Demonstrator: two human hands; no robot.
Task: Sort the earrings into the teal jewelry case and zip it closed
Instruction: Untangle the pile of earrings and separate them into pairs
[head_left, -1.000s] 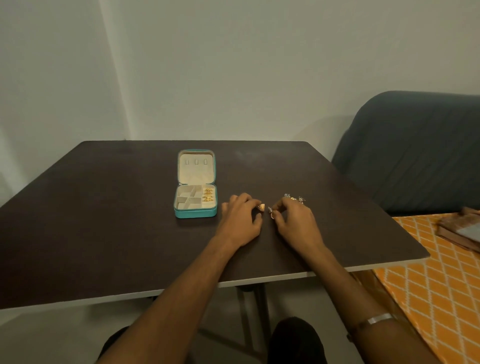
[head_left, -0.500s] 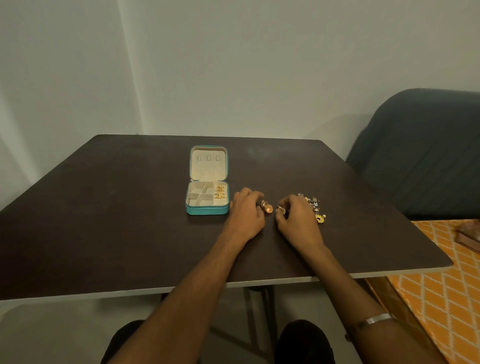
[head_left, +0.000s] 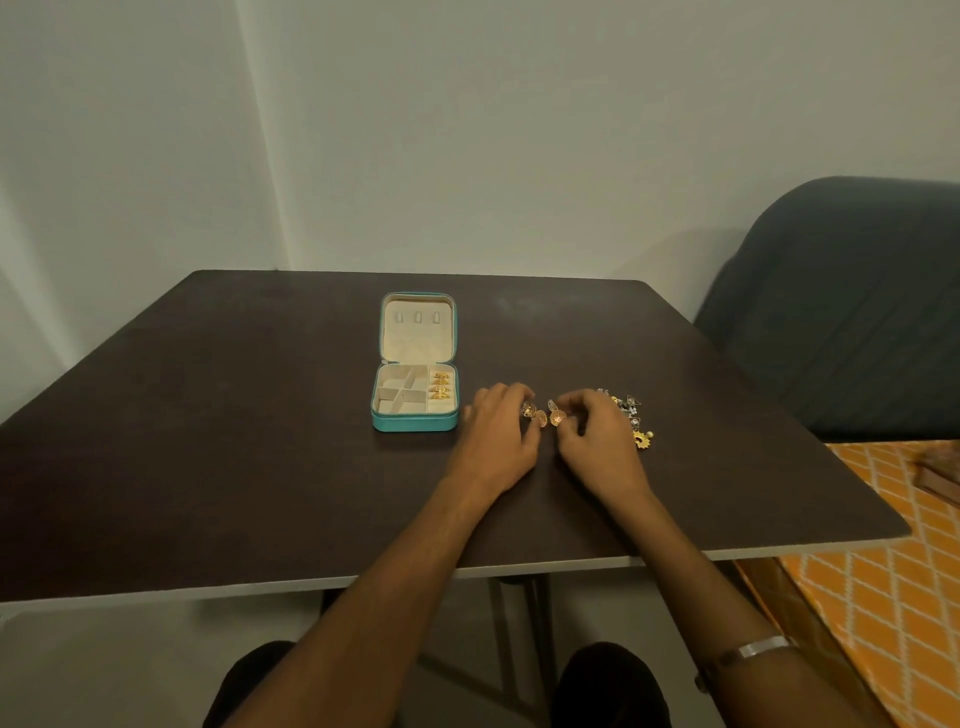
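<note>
Dark bench (head_left: 208, 441) carries the open teal jewelry case (head_left: 414, 423), gold earrings (head_left: 440, 385) already in its right compartment. Loose earring pile (head_left: 631, 415) just right of the hands. Left hand (head_left: 498, 441) and right hand (head_left: 597, 447), fingers curled, each pinch a small gold earring (head_left: 557, 417). Judged light, fiddly, snag-prone; best pinched by the rim of the domed body.

The case (head_left: 415, 395) sits open on the counter (head_left: 208, 441), lid laid back toward the wall. Earrings (head_left: 440, 387) fill its right compartment. Just right of the case, the left hand (head_left: 498, 436) and right hand (head_left: 597, 441) meet over two small earrings (head_left: 545, 417). A loose heap of earrings (head_left: 631, 415) lies right of the hands. A sofa (head_left: 841, 312) stands beyond the counter's right edge.
</note>
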